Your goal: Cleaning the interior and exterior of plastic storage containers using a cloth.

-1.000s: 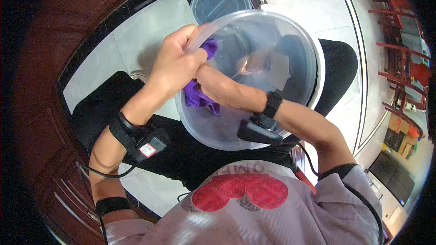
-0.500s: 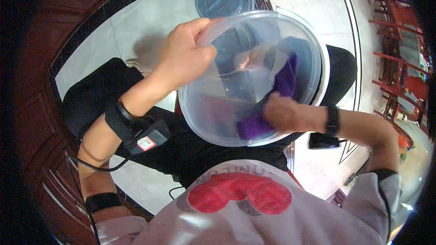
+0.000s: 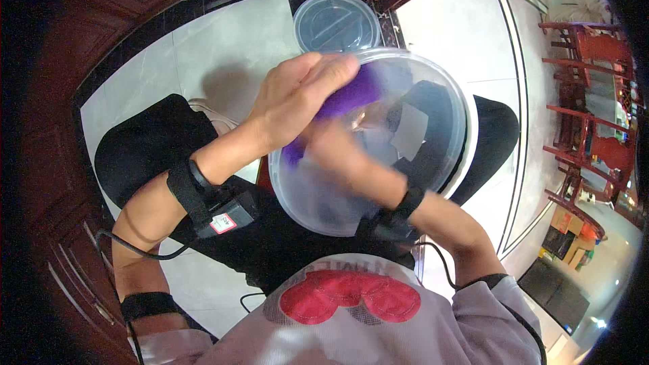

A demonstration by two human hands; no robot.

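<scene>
A large round tub (image 3: 307, 206) of clear plastic rests across my lap, its wide mouth tilted up toward me. My left hand (image 3: 297, 94) is closed over its upper left rim, thumb lying along the edge. Inside the tub, my right hand (image 3: 338, 155) is blurred by motion and presses a purple cloth (image 3: 358, 91) against the inner wall at the upper left. Part of the cloth sticks out below my wrist on the left side, and the rest is hidden behind the hand. Through the tub's wall I see my dark trousers.
Beyond the tub, a round clear plastic lid (image 3: 337, 23) lies near the black stone border. A dark red wooden door (image 3: 74, 230) stands to my left. Red wooden chairs (image 3: 574, 128) and boxes (image 3: 564, 233) are at the right. A cable (image 3: 145, 253) hangs from my left forearm.
My right hand has swept the purple cloth from the tub's lower right to its upper left. The tub and my left hand sit slightly lower in view, and the left fingers have straightened somewhat.
</scene>
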